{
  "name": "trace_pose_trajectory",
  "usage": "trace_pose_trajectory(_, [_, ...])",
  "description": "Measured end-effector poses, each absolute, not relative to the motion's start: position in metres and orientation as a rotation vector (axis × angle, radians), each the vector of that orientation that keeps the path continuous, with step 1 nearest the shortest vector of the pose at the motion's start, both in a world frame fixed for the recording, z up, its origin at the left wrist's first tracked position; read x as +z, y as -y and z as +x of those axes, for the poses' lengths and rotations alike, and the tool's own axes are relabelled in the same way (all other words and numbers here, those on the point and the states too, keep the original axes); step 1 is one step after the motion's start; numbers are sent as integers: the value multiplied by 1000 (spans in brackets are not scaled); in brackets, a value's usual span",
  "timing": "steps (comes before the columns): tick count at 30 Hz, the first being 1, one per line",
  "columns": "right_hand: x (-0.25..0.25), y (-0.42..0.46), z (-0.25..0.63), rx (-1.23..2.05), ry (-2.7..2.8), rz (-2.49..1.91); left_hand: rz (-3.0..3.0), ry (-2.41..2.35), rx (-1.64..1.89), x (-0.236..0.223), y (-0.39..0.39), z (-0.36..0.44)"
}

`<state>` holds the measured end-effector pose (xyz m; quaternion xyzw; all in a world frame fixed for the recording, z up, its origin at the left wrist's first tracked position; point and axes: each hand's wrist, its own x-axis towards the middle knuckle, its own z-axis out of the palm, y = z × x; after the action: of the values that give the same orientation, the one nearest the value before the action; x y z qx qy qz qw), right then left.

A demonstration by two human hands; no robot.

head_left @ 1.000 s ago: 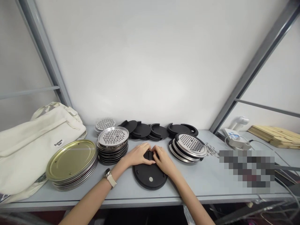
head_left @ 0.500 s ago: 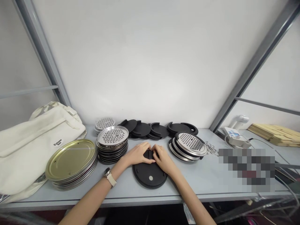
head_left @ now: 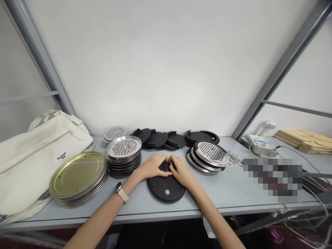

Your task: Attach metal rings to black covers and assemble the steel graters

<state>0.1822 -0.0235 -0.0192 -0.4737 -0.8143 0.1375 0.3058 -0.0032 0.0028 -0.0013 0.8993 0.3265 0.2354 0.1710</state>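
A black round plastic base (head_left: 166, 192) with a pale dot near its front rim lies flat on the grey table. Both hands meet over its far side, around a raised slot. My left hand (head_left: 155, 166) has thumb and fingers closed at that slot from the left. From the right, my right hand (head_left: 178, 169) bends its fingers onto the same spot, fingertips nearly touching the left ones. Whether a small part sits between the fingertips is hidden. A stack of round metal graters (head_left: 124, 148) stands left of the base, and perforated metal discs on black bases (head_left: 211, 154) lie to the right.
Several black round holders (head_left: 176, 140) line the wall. Gold round lids (head_left: 77, 174) are stacked at left beside a cream cloth bag (head_left: 44, 148). Thin metal wire pieces (head_left: 234, 158) lie at right, with a white device (head_left: 260, 145) and flat cardboard pieces (head_left: 306, 140) beyond.
The whole view has shifted slightly, so things on the table sit a little higher. Both hands stay at the far side of the black base, with only slight finger movement.
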Motion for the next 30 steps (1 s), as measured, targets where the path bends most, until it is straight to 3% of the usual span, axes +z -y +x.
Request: trace_pose_trajectory(30, [-23, 20, 182, 311, 2159, -1212, 2500, -976, 670, 0, -4, -1])
